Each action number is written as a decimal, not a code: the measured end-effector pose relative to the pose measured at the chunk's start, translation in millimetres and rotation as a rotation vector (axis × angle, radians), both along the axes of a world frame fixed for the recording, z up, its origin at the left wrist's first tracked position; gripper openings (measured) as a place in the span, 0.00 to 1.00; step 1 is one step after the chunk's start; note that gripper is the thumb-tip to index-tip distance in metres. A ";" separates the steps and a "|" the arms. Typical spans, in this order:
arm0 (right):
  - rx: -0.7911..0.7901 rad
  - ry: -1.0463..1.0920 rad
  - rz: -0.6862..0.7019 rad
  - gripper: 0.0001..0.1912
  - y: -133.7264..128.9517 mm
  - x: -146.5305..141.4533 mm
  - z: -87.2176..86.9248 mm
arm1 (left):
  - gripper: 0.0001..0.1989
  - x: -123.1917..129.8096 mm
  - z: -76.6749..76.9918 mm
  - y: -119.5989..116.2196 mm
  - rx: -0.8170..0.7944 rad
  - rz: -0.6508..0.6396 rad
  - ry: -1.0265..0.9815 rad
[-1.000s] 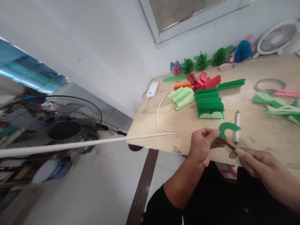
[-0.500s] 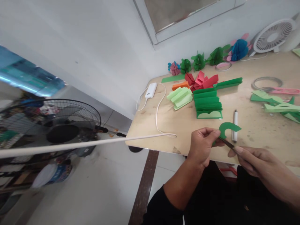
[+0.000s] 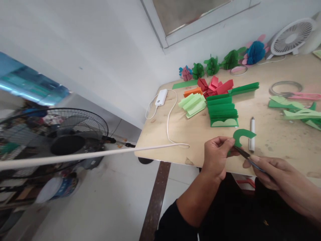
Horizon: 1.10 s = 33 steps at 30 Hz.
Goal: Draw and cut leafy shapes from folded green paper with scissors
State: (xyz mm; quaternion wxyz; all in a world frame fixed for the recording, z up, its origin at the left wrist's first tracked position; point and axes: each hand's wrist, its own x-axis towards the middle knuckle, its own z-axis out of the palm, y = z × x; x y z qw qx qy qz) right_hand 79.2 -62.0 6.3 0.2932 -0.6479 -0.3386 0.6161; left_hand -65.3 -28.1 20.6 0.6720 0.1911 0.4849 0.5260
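Note:
Between thumb and fingers, my left hand (image 3: 219, 152) pinches a piece of green paper (image 3: 237, 135), whose cut strip curves up in a hook towards the right. My right hand (image 3: 273, 170) is closed round a pair of scissors (image 3: 243, 153); their dark blades point left and meet the paper beside my left fingertips. Just beyond the paper lies a white pen (image 3: 252, 134). Farther back is a stack of folded dark green paper (image 3: 222, 112), with a scalloped light green strip on its front. My fingers partly hide the paper's lower part.
Light green folded paper (image 3: 193, 105), red folded pieces (image 3: 214, 86) and an orange one (image 3: 193, 92) lie behind. Green scraps (image 3: 298, 110) are at right. Several paper figures (image 3: 212, 65) and a small fan (image 3: 292, 37) line the wall. A cable (image 3: 100, 153) from a power bank (image 3: 161, 97) crosses the left edge.
The green paper's hooked strip has shifted slightly left. More of the scissors' handle shows at my right hand; both hands stay nearly in place.

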 end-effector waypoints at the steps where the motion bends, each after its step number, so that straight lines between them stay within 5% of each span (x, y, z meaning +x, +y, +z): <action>1: -0.028 0.027 0.004 0.32 0.4 -0.6 1.6 | 0.22 0.0 0.1 0.0 -0.002 0.003 0.002; 33: -0.088 0.018 -0.035 0.34 0.0 0.4 -0.9 | 0.20 1.0 0.0 -1.5 0.009 -0.019 -0.009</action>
